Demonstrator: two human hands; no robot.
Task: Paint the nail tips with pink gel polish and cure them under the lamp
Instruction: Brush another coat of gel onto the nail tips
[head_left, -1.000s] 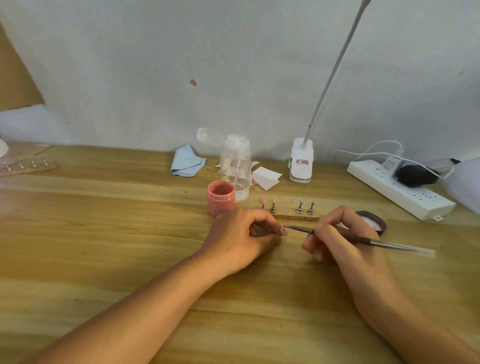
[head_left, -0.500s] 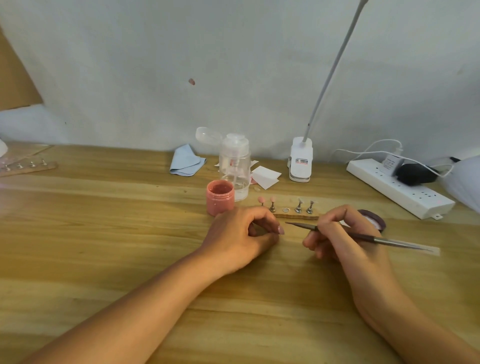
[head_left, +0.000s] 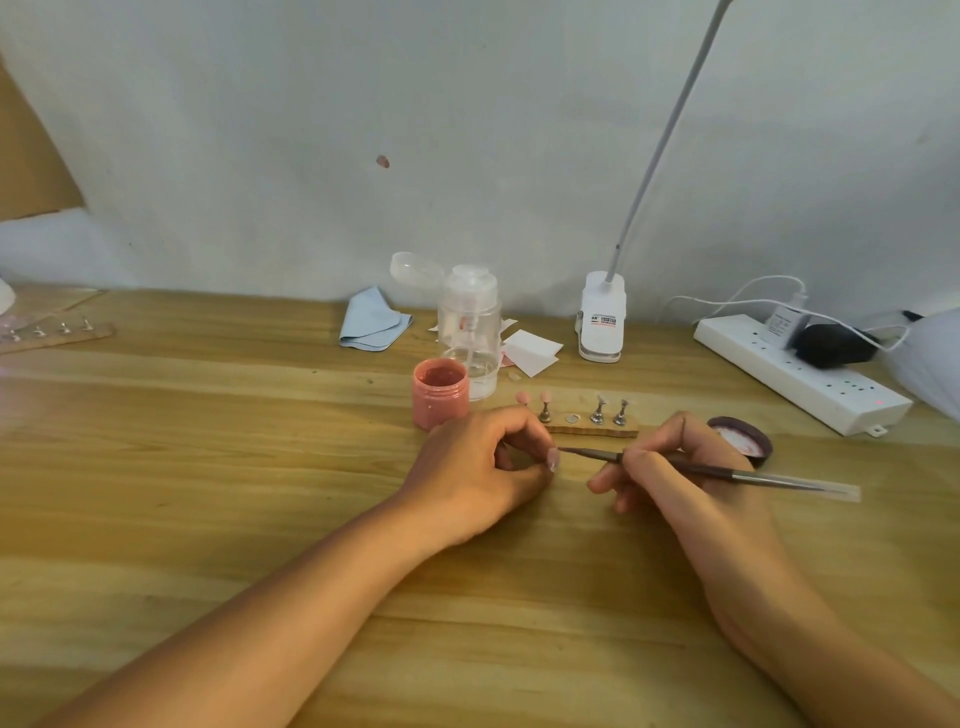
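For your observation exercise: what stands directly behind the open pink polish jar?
A clear pump bottle stands just behind the pink polish jar, its flip lid open. The jar hides part of the bottle's lower left side, so whether they touch cannot be seen.

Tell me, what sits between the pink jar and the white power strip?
In the head view, a wooden strip of small nail stands lies between the pink jar and the power strip, with a dark lid further right.

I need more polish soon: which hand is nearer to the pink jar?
Left. The left hand lies just in front of the jar; the right hand is far to its right.
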